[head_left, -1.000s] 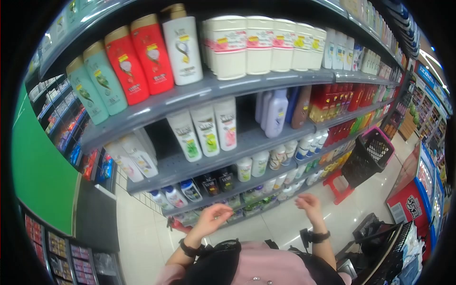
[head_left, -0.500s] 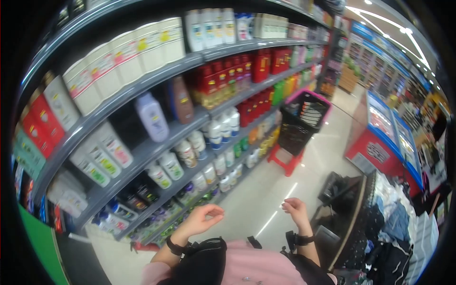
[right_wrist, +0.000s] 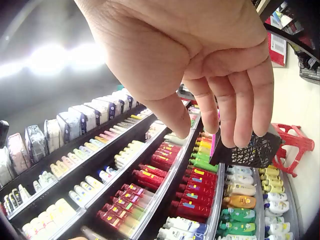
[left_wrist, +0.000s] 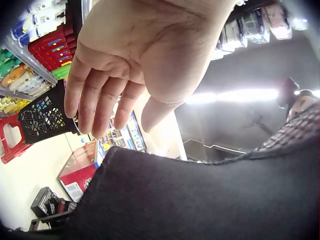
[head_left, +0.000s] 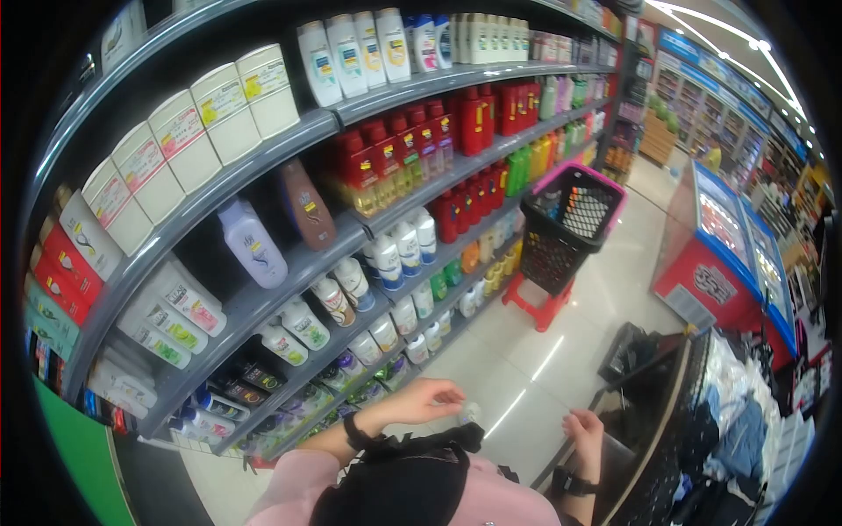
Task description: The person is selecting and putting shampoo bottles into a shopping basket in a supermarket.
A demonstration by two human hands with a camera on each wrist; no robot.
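My left hand [head_left: 421, 403] is in front of my body at the lower middle of the head view, its fingers loosely bent and nothing in them. To its right, my right hand [head_left: 584, 437] hangs in the air, also holding nothing. The left wrist view shows the left palm [left_wrist: 145, 55] with fingers spread a little. Relaxed, slightly curved fingers show on the right palm [right_wrist: 200, 60] too. Ahead stands a black shopping basket [head_left: 561, 237] with a pink rim, on a red stand [head_left: 539, 307]. Along the left, a grey shelf [head_left: 346, 241] carries a lilac bottle [head_left: 253, 245] and a brown bottle [head_left: 307, 215].
Red bottles [head_left: 465, 210] and white tubs [head_left: 184, 131] fill other shelf levels. A red and blue freezer [head_left: 702, 285] is at the right. Nearer lies a heap of clothes [head_left: 741, 438] beside a dark bin edge. Pale tiled floor [head_left: 517, 386] runs between.
The head view has turned right along the shelf, bringing the basket, freezer and clothes further in. Both hands stay empty; the right one sits lower in the view than before.
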